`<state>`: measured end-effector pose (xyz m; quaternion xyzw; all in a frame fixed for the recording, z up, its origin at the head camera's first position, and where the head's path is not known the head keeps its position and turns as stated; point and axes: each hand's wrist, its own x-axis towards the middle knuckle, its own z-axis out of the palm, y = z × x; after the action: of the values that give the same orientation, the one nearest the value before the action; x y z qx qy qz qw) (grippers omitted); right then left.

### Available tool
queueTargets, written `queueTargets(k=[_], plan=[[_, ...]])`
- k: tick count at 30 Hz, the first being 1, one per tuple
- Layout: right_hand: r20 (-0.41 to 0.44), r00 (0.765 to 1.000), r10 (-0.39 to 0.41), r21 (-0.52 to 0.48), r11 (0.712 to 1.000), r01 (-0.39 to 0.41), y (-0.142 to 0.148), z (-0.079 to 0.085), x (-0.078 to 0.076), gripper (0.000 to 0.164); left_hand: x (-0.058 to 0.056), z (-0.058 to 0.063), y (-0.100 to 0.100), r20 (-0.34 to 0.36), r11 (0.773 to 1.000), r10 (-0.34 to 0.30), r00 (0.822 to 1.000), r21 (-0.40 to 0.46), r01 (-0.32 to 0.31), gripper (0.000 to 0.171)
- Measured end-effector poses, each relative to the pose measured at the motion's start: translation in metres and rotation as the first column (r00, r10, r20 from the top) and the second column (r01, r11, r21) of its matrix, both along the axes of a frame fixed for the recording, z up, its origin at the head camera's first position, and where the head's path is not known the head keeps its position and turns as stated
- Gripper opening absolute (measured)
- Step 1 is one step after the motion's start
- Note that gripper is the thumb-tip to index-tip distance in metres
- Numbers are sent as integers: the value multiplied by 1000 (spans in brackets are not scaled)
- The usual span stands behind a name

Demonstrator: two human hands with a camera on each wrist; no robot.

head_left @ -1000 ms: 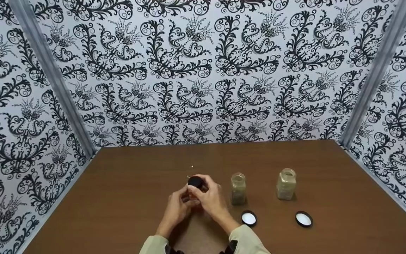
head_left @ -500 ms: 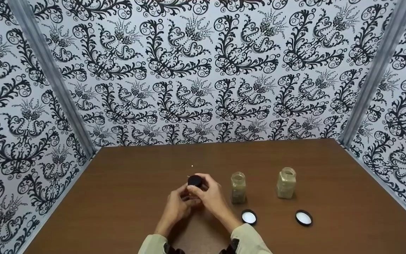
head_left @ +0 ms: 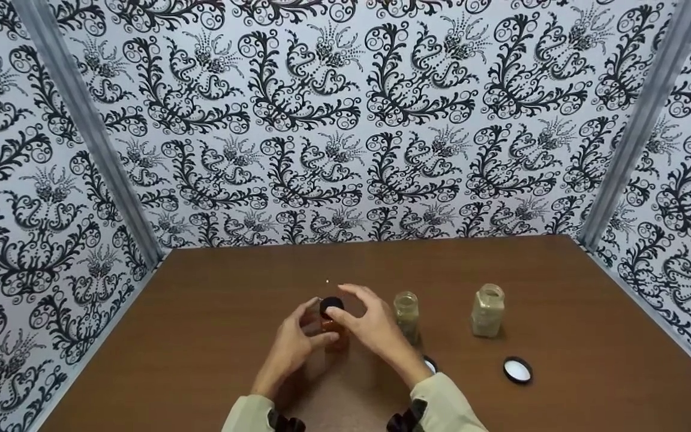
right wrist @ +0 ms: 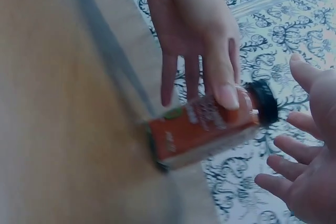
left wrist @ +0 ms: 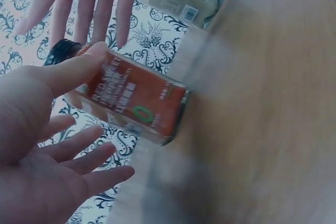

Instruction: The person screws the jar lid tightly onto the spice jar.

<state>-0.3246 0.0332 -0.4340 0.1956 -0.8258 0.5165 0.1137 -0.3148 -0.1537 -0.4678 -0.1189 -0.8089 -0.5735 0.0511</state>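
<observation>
A glass spice jar with orange-red contents and a black lid (left wrist: 139,98) stands on the brown table between both hands. My left hand (head_left: 291,348) is around its left side, fingers straight and spread; in the left wrist view its thumb overlaps the upper label. On the other side my right hand (head_left: 375,324) has its fingers spread. In the right wrist view a gap shows between the right fingers and the black lid (right wrist: 262,102). From the head view the right thumb overlaps that lid, and the hands partly cover the jar.
Two lidless glass jars with greenish contents stand to the right, the nearer jar (head_left: 406,312) partly behind my right hand and the farther jar (head_left: 487,312) beyond. A black lid (head_left: 517,371) lies white side up; another lid (head_left: 429,365) is mostly covered by my forearm. Patterned walls (head_left: 345,120) enclose the table.
My right hand has let go of the lid and spread to the right. The left fingers have opened and the left hand has shifted slightly left, uncovering more of the jar.
</observation>
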Motion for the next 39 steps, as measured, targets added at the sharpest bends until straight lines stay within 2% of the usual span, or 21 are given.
queueTargets(k=[6,12,17,22,26,33,39], plan=[[-16,1000,3,66,998,-2,18,20,4,61,2,13,0,-78,997,52,996,-48,-56,80],[-123,992,-20,119,992,35,38,33,6,51,2,27,8,-136,989,116,984,-71,-127,73],[-192,981,-8,111,993,30,55,39,7,47,1,44,21,-169,988,124,978,-70,-137,69],[-200,980,-17,134,990,44,70,45,10,48,2,56,33,-192,990,108,975,-68,-123,70],[-199,979,-37,159,985,70,81,47,11,47,3,59,42,-229,990,96,969,-75,-116,69],[-197,976,-94,200,971,134,101,49,15,50,2,57,62,-322,985,79,943,-123,-125,68],[-209,971,-117,226,960,165,115,46,19,48,4,52,77,-327,988,27,945,-137,-76,68]])
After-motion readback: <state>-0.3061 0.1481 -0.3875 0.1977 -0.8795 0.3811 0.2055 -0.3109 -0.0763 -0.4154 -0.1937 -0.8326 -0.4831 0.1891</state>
